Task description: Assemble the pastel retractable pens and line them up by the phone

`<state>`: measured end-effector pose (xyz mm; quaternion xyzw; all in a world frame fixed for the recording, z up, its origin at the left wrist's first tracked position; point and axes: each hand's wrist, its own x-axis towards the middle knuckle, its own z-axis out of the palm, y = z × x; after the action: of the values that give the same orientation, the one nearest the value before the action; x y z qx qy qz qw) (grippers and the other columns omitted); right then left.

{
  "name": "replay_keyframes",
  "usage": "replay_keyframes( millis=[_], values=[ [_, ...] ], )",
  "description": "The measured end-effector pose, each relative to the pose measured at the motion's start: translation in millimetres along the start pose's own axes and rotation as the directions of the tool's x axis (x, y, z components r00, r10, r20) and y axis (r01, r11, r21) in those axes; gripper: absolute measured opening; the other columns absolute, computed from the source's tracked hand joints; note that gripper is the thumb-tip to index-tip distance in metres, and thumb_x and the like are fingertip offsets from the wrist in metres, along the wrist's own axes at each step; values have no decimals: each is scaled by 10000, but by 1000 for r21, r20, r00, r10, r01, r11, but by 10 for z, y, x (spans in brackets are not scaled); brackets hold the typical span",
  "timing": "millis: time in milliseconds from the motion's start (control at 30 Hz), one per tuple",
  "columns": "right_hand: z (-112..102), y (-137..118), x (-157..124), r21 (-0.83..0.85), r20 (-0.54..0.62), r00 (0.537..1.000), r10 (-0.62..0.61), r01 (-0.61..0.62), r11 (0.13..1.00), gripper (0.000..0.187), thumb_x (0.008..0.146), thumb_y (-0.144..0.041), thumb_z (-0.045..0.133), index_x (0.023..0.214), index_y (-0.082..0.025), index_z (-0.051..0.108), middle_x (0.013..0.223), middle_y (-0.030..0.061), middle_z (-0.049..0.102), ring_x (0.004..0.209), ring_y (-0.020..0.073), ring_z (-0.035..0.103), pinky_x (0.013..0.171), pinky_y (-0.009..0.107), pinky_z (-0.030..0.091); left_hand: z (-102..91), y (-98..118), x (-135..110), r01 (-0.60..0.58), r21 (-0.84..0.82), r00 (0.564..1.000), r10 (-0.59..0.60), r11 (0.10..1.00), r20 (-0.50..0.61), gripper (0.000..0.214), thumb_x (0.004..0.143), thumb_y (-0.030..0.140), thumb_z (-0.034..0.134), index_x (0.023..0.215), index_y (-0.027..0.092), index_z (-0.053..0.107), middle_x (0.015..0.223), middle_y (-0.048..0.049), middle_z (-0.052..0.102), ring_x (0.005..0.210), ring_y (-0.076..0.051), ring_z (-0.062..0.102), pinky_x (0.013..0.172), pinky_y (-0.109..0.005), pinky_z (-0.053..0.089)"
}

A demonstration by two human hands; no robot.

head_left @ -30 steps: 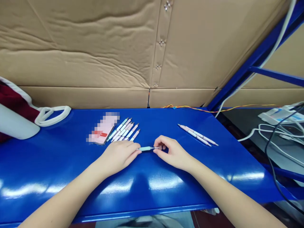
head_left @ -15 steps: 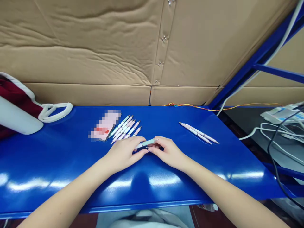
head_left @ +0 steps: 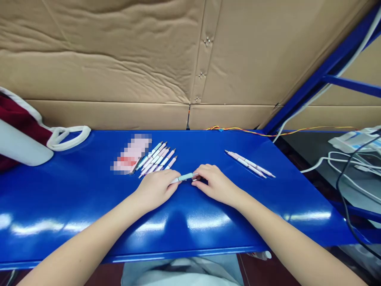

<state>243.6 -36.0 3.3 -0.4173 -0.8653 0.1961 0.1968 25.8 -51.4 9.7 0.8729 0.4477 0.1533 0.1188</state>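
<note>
A white and mint-green pen [head_left: 186, 177] lies sideways between my two hands, over the blue table. My left hand [head_left: 156, 186] is closed round its white end. At the mint end, the fingers of my right hand [head_left: 216, 184] are bent in a pinch. Something small and shiny shows by the right thumb, too small to name. Just beyond my left hand lies a group of several pastel pens [head_left: 157, 157] with their tips pointing away. Two pale pink and white pens [head_left: 250, 163] rest side by side to the right.
A pinkish, blurred flat item [head_left: 133, 155] lies left of the pen group. At the far left are a white cylinder [head_left: 25, 143] and a dark red item with white trim [head_left: 22, 107]. Cardboard [head_left: 119, 59] walls the back. White cables [head_left: 342, 163] lie at the right.
My hands have moved slightly apart, and more of the pen's mint part shows between them. The dark piece seen between the thumbs no longer shows. The lying pens have stayed put.
</note>
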Motion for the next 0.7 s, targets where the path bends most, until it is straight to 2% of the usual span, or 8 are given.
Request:
replay_keyframes(
  millis=[100, 233, 400, 500, 700],
  values=[
    [-32, 72, -17, -111, 19, 999, 26, -24, 994, 101, 828, -194, 608, 923, -200, 640, 895, 45, 608, 861, 192, 528, 788, 334, 359, 39, 1, 28, 50, 50, 999, -51, 998, 18, 204, 905, 237, 432, 983, 237, 620, 936, 0, 679, 851, -174, 629, 701, -268, 473],
    [2, 29, -16, -101, -21, 999, 24, -26, 995, 231, 806, -261, 645, 1034, -222, 634, 964, 55, 592, 904, 211, 512, 802, 352, 356, 62, 1, 36, 63, 43, 998, -64, 997, 17, 199, 902, 241, 444, 972, 242, 631, 938, -3, 685, 855, -173, 633, 713, -263, 478],
    [139, -62, 43, 39, -166, 986, 13, -7, 999, 102, 835, -230, 621, 923, -223, 672, 903, 43, 611, 866, 190, 519, 782, 344, 357, 81, -14, 24, 19, -7, 999, -19, 1000, -44, 204, 901, 233, 441, 987, 241, 626, 976, 1, 687, 868, -167, 631, 723, -253, 473],
    [164, -44, 68, 89, -194, 981, 16, 1, 996, 67, 840, -208, 611, 855, -203, 676, 881, 41, 634, 839, 181, 534, 771, 341, 369, 82, -17, 24, 1, -32, 999, -3, 999, -54, 208, 905, 237, 442, 988, 239, 632, 965, 1, 688, 856, -161, 633, 731, -250, 473],
    [-57, 59, 29, 153, -253, 965, 74, -36, 988, 78, 829, -170, 586, 785, -206, 640, 808, 16, 677, 805, 179, 578, 779, 342, 405, -19, -49, 0, -6, -41, 995, 2, 999, -97, 278, 911, 417, 460, 1027, 234, 635, 962, -14, 684, 860, -167, 631, 744, -254, 473]
  ],
)
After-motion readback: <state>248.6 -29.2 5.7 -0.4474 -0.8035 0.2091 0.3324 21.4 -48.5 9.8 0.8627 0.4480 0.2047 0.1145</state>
